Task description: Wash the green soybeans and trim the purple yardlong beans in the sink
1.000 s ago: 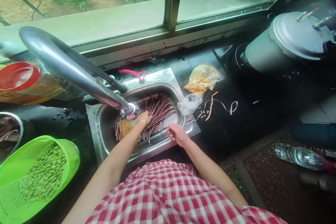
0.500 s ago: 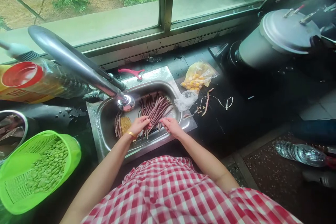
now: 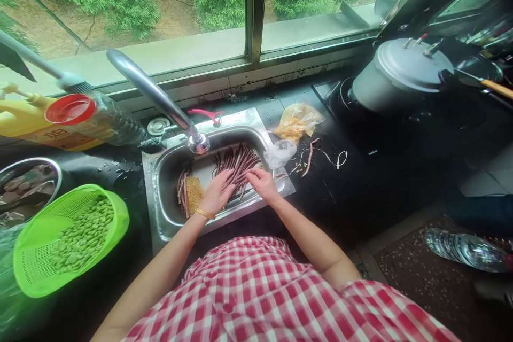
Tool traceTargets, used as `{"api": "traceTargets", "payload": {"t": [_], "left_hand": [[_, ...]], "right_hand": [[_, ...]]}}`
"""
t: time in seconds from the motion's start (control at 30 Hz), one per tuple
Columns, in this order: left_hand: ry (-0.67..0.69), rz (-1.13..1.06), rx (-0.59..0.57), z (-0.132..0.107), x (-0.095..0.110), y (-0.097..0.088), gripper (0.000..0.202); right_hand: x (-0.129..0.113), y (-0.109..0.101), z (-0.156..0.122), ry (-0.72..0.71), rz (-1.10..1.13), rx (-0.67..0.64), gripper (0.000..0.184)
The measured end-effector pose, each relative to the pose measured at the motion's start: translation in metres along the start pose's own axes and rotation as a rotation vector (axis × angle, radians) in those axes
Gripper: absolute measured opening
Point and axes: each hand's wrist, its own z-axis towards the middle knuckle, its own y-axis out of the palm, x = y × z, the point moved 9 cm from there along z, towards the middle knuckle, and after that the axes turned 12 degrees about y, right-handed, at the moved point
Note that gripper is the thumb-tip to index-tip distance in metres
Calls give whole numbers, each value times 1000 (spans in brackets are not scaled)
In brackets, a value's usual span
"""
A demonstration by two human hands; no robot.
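Observation:
Purple long beans [image 3: 236,161] lie in a heap in the steel sink [image 3: 162,192]. Over the near part of that heap, my left hand [image 3: 217,192] rests with fingers stretched out and the thumb apart. To its right, my right hand [image 3: 261,184] pinches the end of a long bean between thumb and fingers. A yellow-brown sponge-like pad [image 3: 195,192] sits left of my left hand, with more long beans [image 3: 183,193] alongside it against the sink's left side.
A faucet [image 3: 156,96] arches over the sink. Behind lies a red peeler [image 3: 206,114]. On the right are plastic bags [image 3: 298,120], bean scraps [image 3: 309,157] and a large pot [image 3: 401,75]. Left stand a green basket of shelled beans [image 3: 30,264], a metal bowl [image 3: 59,173] and a red-rimmed jar [image 3: 116,120].
My left hand has opened from a pinch and spread over the beans. My right hand stays at the bean ends. The camera view has shifted slightly.

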Motion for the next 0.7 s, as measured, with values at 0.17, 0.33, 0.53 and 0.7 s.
{"api": "traceTargets", "payload": {"t": [0.17, 0.33, 0.53, 0.7], "left_hand": [[-40, -327, -97, 2, 33, 5, 45], [39, -182, -14, -10, 49, -16, 35], [410, 322, -128, -17, 82, -18, 24], [520, 437, -256, -21, 83, -1, 25]], "right_hand": [[-31, 22, -34, -184, -245, -84, 24], [-51, 28, -58, -290, -488, -177, 23], [-13, 35, -59, 233, -265, -480, 22], [22, 42, -63, 543, -207, -531, 11]]}}
